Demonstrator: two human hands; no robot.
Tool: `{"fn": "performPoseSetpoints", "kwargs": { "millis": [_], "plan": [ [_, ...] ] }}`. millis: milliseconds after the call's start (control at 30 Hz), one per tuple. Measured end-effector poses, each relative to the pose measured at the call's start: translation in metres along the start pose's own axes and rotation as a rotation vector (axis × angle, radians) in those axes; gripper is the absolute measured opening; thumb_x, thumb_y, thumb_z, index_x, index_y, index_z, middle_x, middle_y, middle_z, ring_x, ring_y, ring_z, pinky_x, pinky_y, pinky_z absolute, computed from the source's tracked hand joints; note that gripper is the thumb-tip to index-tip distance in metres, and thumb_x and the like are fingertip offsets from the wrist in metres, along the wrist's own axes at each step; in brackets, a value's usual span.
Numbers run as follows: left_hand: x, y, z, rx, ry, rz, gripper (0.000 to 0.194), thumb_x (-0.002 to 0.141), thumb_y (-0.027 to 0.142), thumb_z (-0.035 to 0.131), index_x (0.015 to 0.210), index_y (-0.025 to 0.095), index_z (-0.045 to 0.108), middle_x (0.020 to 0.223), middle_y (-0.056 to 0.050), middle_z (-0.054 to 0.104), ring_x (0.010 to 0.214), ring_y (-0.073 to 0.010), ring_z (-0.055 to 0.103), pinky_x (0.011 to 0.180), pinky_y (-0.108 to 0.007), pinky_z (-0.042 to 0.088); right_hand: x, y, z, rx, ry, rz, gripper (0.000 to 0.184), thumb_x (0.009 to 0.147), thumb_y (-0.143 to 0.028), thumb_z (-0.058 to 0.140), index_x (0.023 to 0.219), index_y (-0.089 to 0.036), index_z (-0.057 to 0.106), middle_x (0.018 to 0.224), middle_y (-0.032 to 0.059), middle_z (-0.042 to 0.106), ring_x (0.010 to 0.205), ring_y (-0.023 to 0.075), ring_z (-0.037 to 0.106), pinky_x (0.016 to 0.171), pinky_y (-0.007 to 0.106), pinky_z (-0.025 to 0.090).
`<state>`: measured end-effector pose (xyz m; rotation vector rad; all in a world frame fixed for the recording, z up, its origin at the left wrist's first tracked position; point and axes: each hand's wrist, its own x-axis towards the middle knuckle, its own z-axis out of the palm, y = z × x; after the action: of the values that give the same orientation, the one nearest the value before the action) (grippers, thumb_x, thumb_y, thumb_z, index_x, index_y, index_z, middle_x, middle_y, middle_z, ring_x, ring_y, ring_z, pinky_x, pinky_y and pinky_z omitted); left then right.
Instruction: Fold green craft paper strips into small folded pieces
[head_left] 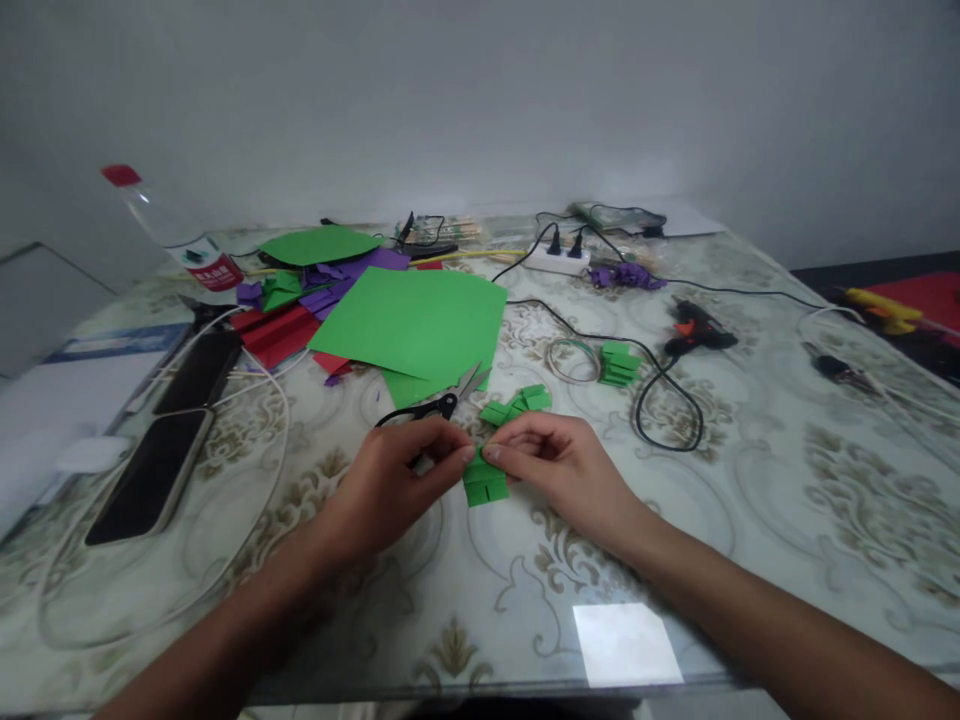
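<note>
Between my two hands is a small piece of green paper [486,485] with a short slit in its lower edge. My left hand [405,475] pinches its upper left side between thumb and finger. On the other side, my right hand [559,465] pinches the upper right with fingers curled. Black-handled scissors [446,403] lie just beyond my left hand, blades partly apart and pointing right. More folded green paper pieces [521,402] rest right behind my fingers. A stack of folded green strips [619,365] sits farther right.
Large green sheets [420,320] lie beyond the scissors, near purple and red paper [276,335]. A glue gun [697,328] with a looped black cord is at right. A white power strip [556,258] stands behind. Phones [154,475], a white cable and a bottle [202,262] occupy the left.
</note>
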<state>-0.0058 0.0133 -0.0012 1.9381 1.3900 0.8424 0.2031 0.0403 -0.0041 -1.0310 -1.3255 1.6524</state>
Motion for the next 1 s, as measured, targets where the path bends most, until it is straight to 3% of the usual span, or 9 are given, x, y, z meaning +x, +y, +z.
{"fn": "performPoseSetpoints", "kwargs": {
  "millis": [467,667,800,1000],
  "plan": [
    [0.001,0.000,-0.005,0.137,0.052,0.140,0.012,0.095,0.022,0.062,0.085,0.018,0.068,0.075,0.002,0.069,0.066,-0.0108,0.061,0.062,-0.020,0.045,0.000,0.002,-0.002,-0.037,0.012,-0.040,0.013,0.078,-0.030,0.084,0.080,-0.018,0.079,0.070,0.0015,0.074,0.063,0.0121,0.064,0.061,0.024,0.049],
    [0.003,-0.005,-0.012,0.163,0.101,0.127,0.008,0.092,0.015,0.064,0.086,0.019,0.067,0.073,0.004,0.069,0.064,-0.0097,0.062,0.060,-0.019,0.045,0.001,0.000,-0.004,-0.056,0.036,-0.042,0.012,0.080,-0.029,0.082,0.080,-0.017,0.079,0.063,-0.0006,0.071,0.058,0.0110,0.061,0.058,0.023,0.048],
    [0.002,-0.002,-0.008,0.114,0.058,0.136,0.007,0.095,0.022,0.064,0.092,0.019,0.069,0.079,0.002,0.072,0.069,-0.0107,0.064,0.064,-0.019,0.048,0.000,0.001,-0.003,-0.062,0.025,-0.045,0.011,0.080,-0.028,0.082,0.079,-0.017,0.079,0.065,-0.0005,0.071,0.059,0.0106,0.061,0.057,0.023,0.048],
    [0.004,-0.001,-0.008,0.068,0.010,0.150,0.010,0.093,0.019,0.064,0.084,0.018,0.069,0.075,0.002,0.069,0.067,-0.0106,0.061,0.064,-0.020,0.047,-0.002,0.001,-0.003,-0.080,-0.001,-0.046,0.012,0.080,-0.029,0.082,0.080,-0.017,0.079,0.070,0.0012,0.074,0.062,0.0116,0.064,0.059,0.023,0.049]
  ]
}}
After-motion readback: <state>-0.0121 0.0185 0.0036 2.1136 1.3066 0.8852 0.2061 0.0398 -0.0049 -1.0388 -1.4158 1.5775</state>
